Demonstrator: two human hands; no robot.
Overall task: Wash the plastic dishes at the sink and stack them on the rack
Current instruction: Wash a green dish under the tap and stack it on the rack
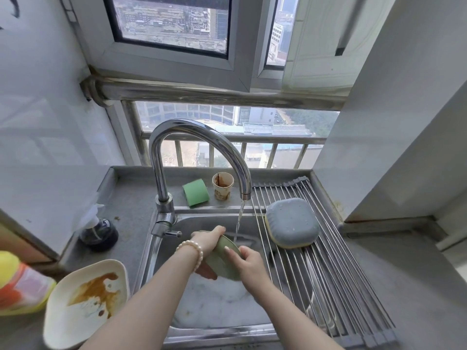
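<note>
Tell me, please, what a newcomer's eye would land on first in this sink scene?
Probably the curved chrome tap running water into the steel sink, where the left hand and right hand hold a green plastic dish under the stream. Next, the upturned blue-grey square bowl on the steel roll-up rack to the right. Then the sauce-stained white plate on the counter at lower left.

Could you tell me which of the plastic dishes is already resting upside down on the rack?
The blue square dish, inverted on the rack; the green one is in both hands, the stained white one waits left.
</note>
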